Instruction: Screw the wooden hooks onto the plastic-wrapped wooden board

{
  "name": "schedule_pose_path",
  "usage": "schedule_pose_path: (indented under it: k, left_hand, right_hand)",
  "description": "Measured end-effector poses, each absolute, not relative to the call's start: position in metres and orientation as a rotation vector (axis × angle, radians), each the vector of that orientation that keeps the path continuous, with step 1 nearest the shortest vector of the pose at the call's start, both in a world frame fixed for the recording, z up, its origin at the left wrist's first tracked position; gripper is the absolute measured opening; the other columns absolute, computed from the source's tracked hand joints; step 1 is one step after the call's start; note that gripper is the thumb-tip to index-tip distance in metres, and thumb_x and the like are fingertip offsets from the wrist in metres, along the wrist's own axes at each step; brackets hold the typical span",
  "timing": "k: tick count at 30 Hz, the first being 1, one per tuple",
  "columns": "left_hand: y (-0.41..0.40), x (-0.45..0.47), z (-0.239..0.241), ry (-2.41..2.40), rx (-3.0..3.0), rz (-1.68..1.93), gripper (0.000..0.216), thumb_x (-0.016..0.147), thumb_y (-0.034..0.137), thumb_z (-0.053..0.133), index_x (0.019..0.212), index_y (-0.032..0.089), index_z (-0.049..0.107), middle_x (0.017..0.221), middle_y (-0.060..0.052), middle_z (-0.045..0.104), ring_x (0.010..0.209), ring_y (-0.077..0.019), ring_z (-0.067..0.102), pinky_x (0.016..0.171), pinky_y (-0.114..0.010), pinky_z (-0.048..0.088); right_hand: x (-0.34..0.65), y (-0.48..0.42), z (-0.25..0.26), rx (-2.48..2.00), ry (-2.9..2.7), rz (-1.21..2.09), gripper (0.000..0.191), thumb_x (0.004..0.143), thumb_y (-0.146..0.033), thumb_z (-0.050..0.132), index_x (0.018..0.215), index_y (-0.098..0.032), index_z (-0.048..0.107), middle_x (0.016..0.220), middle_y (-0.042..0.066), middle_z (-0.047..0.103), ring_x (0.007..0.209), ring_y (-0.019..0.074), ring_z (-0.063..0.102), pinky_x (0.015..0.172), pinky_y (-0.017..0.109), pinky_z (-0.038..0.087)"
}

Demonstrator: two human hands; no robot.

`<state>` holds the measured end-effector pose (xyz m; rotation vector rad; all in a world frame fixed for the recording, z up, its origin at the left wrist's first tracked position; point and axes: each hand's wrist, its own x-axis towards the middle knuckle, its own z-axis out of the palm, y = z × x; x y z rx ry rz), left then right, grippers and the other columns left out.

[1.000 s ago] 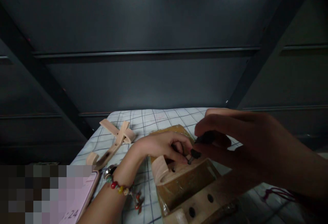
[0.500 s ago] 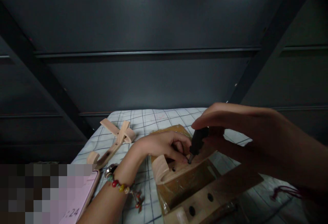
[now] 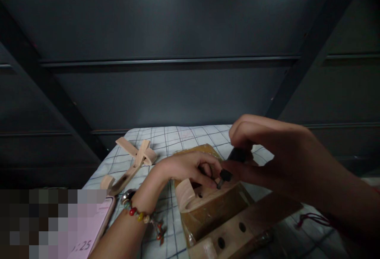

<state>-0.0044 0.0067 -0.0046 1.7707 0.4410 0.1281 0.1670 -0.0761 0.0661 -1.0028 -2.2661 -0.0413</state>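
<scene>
My right hand (image 3: 276, 152) grips a short screwdriver (image 3: 237, 155) by its black handle, fingers and thumb wrapped around it. The tool leans, its metal tip down on a pale wooden piece (image 3: 186, 196) with a curled end and a dark hole. My left hand (image 3: 192, 167) is closed on that piece, fingers bent close beside the tip; whatever is under the fingertips is hidden. Beneath the wood lies a brown package (image 3: 219, 213) in clear wrap. Another wooden piece (image 3: 233, 227) with two dark holes rests nearer to me, partly in the right hand's shadow.
Crossed wooden pieces (image 3: 135, 162) with curled ends lie at the left on the checked cloth (image 3: 166, 136). A phone (image 3: 92, 227) is at the lower left, beside my left forearm. Dark panels (image 3: 178, 93) rise behind the cloth's far edge.
My right hand has shifted its grip and turned; the screwdriver handle now leans further right. Its tip stays near the same spot. My left hand has hardly moved.
</scene>
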Motion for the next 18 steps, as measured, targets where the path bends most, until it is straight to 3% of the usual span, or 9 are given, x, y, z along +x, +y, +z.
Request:
schedule_pose_path:
  k: [4, 8, 12, 14, 18]
  left_hand:
    - [0.007, -0.004, -0.004, 0.444, 1.779, 0.131, 0.018, 0.063, 0.024, 0.069, 0.074, 0.017, 0.056, 0.062, 0.005, 0.054, 0.06, -0.0091, 0.05, 0.052, -0.021, 0.035]
    - [0.006, -0.004, -0.005, 0.453, 1.779, 0.145, 0.021, 0.062, 0.024, 0.071, 0.075, 0.017, 0.056, 0.062, 0.005, 0.054, 0.059, -0.0086, 0.049, 0.053, -0.021, 0.036]
    - [0.006, -0.004, -0.006, 0.46, 1.769, 0.151, 0.02, 0.064, 0.022, 0.07, 0.078, 0.017, 0.057, 0.063, 0.005, 0.054, 0.059, -0.0084, 0.049, 0.053, -0.021, 0.036]
    - [0.006, -0.004, -0.005, 0.458, 1.766, 0.151, 0.019, 0.065, 0.021, 0.069, 0.078, 0.017, 0.058, 0.063, 0.005, 0.053, 0.058, -0.0079, 0.049, 0.053, -0.02, 0.035]
    - [0.006, -0.004, -0.006, 0.456, 1.763, 0.141, 0.023, 0.063, 0.022, 0.071, 0.082, 0.017, 0.059, 0.062, 0.005, 0.054, 0.059, -0.0084, 0.05, 0.052, -0.02, 0.036]
  right_hand:
    - [0.166, -0.075, 0.065, -1.01, -2.277, 0.027, 0.01, 0.078, -0.021, 0.054, 0.073, -0.021, 0.045, 0.064, -0.004, 0.05, 0.052, 0.0089, 0.047, 0.045, 0.022, 0.038]
    - [0.175, -0.076, 0.07, -1.041, -2.315, 0.167, 0.011, 0.078, -0.024, 0.059, 0.071, -0.021, 0.05, 0.069, -0.002, 0.055, 0.056, 0.0099, 0.053, 0.05, 0.022, 0.044]
    - [0.185, -0.077, 0.073, -0.965, -2.329, 0.337, 0.007, 0.079, -0.024, 0.057, 0.085, -0.022, 0.057, 0.082, 0.0, 0.062, 0.067, 0.0112, 0.061, 0.058, 0.021, 0.05]
    - [0.188, -0.076, 0.073, -0.913, -2.347, 0.294, 0.01, 0.08, -0.02, 0.055, 0.088, -0.023, 0.059, 0.085, 0.0, 0.063, 0.068, 0.0102, 0.062, 0.06, 0.02, 0.05]
    - [0.187, -0.075, 0.073, -0.981, -2.33, 0.111, 0.004, 0.079, -0.025, 0.056, 0.077, -0.022, 0.057, 0.071, -0.002, 0.062, 0.058, 0.0095, 0.058, 0.051, 0.02, 0.046]
